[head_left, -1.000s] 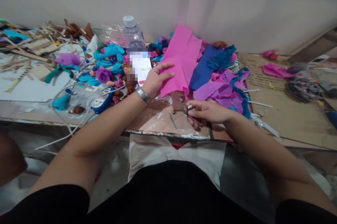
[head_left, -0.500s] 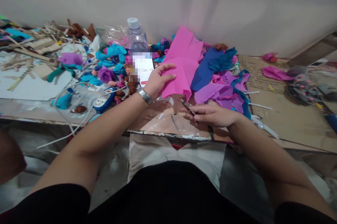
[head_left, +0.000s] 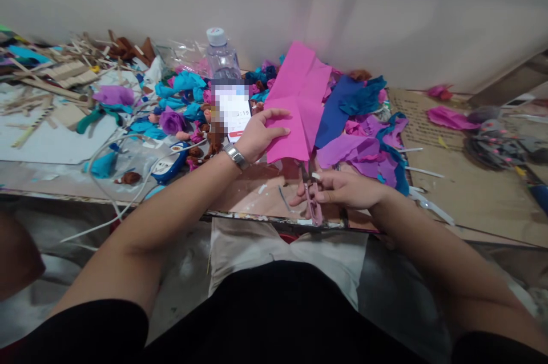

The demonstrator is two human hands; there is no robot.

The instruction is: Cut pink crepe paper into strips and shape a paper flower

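A sheet of bright pink crepe paper is gripped along its left edge by my left hand, the thumb lying over it. My right hand holds a pair of scissors with pink handles. The blades point away from me and reach the lower right edge of the paper; whether they are cutting into it I cannot tell. Beside the pink sheet lies dark blue crepe paper, with crumpled purple crepe paper below it.
A lit phone leans before a plastic bottle. Several paper flowers and a blue tape measure-like object with a white cable lie left. Wood sticks are heaped at far left; cardboard lies right.
In my right hand the scissors have swung round, blades toward the pink paper and pink handles now showing. The lower part of the sheet looks flatter. My left hand has barely moved.
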